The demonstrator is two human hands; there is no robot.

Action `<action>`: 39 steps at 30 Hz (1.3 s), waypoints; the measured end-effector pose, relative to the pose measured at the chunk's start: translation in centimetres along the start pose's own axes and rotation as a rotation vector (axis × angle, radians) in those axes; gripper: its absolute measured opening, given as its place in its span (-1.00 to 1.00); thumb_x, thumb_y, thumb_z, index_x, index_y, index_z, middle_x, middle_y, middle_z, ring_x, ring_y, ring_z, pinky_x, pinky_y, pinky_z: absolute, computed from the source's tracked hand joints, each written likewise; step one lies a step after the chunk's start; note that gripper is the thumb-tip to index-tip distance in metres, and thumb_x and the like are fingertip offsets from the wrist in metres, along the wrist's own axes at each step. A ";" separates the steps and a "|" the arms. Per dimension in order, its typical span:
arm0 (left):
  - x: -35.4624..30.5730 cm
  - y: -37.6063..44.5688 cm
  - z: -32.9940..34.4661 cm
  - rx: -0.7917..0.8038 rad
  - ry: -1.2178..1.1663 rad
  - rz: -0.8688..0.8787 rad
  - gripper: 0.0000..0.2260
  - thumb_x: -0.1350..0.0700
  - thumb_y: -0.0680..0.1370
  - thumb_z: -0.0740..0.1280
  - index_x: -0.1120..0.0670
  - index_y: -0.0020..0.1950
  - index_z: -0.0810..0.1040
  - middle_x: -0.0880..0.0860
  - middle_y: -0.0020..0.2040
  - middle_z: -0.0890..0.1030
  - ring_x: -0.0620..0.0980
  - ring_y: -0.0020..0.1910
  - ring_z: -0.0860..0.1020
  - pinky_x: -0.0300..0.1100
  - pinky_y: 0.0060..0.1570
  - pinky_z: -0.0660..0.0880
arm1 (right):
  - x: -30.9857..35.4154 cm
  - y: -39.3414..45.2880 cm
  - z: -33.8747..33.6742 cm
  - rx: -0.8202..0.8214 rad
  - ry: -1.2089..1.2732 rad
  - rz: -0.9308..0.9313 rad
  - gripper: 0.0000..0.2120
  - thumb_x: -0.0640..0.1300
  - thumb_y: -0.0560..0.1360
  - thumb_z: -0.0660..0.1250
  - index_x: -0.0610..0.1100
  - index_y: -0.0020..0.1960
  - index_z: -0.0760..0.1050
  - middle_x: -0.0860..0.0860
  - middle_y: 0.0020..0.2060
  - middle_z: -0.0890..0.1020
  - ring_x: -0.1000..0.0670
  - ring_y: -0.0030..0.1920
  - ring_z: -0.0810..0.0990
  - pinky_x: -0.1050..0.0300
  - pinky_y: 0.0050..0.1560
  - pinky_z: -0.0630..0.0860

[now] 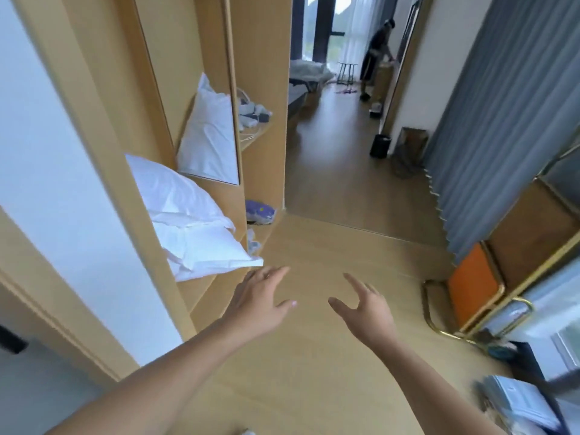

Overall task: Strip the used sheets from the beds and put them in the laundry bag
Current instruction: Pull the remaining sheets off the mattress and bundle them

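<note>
Head view shows the left hand (260, 296) and right hand (364, 306) spread and empty over the floor, white pillows (194, 227) beside them; stripping seems unfinished, no laundry bag visible.

Both hands reach forward empty, fingers spread: left hand (262, 298), right hand (365, 312). White pillows (191, 227) at ten o'clock; bed (301, 80) at twelve.

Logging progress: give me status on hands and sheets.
Left hand open, right hand open, both empty. White linen heaped on shelf, untouched. Floor ahead unobstructed.
</note>
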State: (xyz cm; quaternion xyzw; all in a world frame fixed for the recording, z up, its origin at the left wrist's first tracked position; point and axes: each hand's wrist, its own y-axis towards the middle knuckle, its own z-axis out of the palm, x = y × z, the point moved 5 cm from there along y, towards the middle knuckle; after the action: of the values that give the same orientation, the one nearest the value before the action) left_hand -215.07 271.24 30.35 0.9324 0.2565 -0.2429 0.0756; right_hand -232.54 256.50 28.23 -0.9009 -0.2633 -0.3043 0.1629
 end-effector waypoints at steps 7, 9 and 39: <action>2.7 16.9 -1.8 0.086 -0.019 0.105 -0.36 -0.16 0.57 0.40 -0.07 0.60 0.30 -0.02 0.53 0.38 0.05 0.51 0.31 -0.08 0.45 0.30 | 4.2 12.0 -1.3 -0.094 0.014 0.102 -0.31 0.17 0.55 0.41 0.07 0.61 0.28 -0.05 0.49 0.44 -0.11 0.50 0.35 0.05 0.44 0.34; 2.8 21.2 -1.9 0.090 -0.055 0.116 -0.37 -0.16 0.57 0.40 -0.07 0.59 0.31 -0.02 0.53 0.38 0.06 0.52 0.30 -0.05 0.46 0.30 | 3.9 14.9 -1.4 -0.102 0.023 0.134 -0.32 0.18 0.55 0.41 0.07 0.61 0.29 -0.03 0.48 0.46 -0.10 0.50 0.36 0.04 0.44 0.34; 7.2 96.9 3.3 0.165 0.001 -0.016 -0.38 -0.13 0.56 0.43 0.00 0.57 0.35 0.02 0.50 0.42 0.07 0.49 0.36 -0.14 0.42 0.30 | -0.8 89.1 -11.0 -0.036 0.092 0.258 -0.33 0.16 0.54 0.45 0.07 0.58 0.32 -0.11 0.36 0.56 -0.12 0.37 0.51 0.12 0.29 0.42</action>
State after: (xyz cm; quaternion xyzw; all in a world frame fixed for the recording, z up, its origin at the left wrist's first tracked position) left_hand -161.06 190.51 25.52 0.9336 0.2431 -0.2632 -0.0037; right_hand -187.05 179.19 24.22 -0.9152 -0.1319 -0.3264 0.1962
